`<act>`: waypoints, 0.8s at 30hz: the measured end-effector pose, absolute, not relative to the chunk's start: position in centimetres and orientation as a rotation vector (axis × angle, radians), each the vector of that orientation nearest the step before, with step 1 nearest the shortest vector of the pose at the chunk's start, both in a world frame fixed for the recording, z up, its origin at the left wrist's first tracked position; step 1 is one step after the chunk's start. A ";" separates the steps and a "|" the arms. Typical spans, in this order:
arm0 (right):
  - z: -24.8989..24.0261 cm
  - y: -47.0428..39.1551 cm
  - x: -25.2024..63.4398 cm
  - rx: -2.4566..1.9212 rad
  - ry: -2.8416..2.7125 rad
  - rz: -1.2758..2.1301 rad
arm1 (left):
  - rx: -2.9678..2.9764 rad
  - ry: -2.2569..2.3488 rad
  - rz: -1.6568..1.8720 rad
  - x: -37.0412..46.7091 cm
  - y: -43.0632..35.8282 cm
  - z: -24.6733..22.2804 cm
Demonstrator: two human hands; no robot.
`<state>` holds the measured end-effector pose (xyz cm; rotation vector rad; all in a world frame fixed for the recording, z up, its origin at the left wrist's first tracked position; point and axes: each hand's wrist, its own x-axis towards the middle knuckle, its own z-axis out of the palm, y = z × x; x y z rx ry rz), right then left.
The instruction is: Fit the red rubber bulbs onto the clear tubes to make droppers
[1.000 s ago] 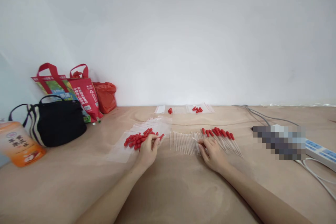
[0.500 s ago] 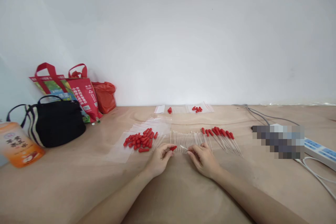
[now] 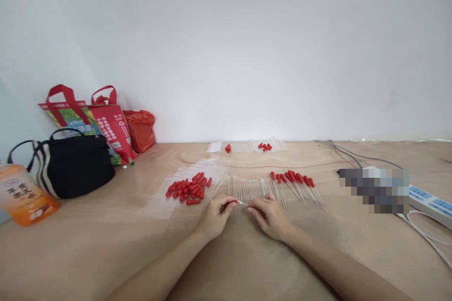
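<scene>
My left hand [image 3: 215, 216] pinches a red rubber dropper bulb [image 3: 231, 201], its open end turned to the right. Between finger and thumb my right hand [image 3: 270, 216] grips a thin clear glass tube [image 3: 242, 202], whose tip meets the bulb's mouth; how far in it goes I cannot tell. Behind both hands lies a row of loose clear tubes [image 3: 247, 189]. A heap of red bulbs [image 3: 187, 188] rests on a plastic bag [image 3: 160, 204] at the left. To the right, several droppers with bulbs fitted [image 3: 298, 179] lie fanned out.
Farther back by the wall is a clear bag [image 3: 242, 146] with tubes and red bulbs. Shopping bags [image 3: 113, 134], a black bag [image 3: 77, 164] and an orange pouch [image 3: 31, 197] stand at the left. A power strip [image 3: 432, 204] and cables lie at the right.
My hands have come closer together. The tube in the right hand, apart from the bulb before, now meets the bulb's open end.
</scene>
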<state>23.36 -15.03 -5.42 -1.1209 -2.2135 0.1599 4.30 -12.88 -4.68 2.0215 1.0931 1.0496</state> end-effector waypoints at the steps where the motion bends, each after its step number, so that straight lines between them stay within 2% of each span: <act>1: -5.3 -15.0 23.4 -1.105 -2.225 0.177 | 2.051 1.087 1.047 4.3 -13.0 -4.5; 16: -4.5 -14.8 24.4 -1.045 -2.326 -0.060 | 2.232 1.092 0.895 4.5 -14.0 -3.5; 24: -4.5 -15.6 23.9 -1.084 -2.279 0.132 | 2.339 1.051 0.896 4.5 -14.5 -3.5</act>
